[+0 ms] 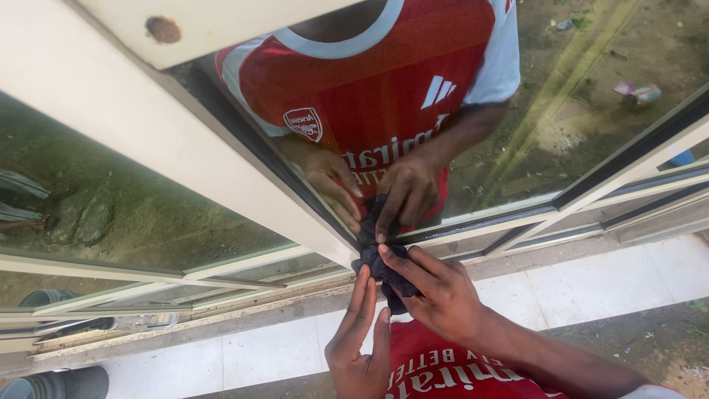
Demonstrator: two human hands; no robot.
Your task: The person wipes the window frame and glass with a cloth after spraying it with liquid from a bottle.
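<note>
A white tiled sill (pixel 591 284) runs below the window frame (pixel 221 181). A dark cloth (pixel 384 270) presses against the frame's lower corner.

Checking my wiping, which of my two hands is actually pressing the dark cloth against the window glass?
Your right hand pins the dark cloth against the glass; the left hand only touches the cloth's lower edge.

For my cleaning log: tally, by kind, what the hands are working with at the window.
Bare hands: 2, left hand, right hand
Dark crumpled cloth: 1
Reflective glass window pane: 1
Cream window frame bar: 1
Total: 5
</note>
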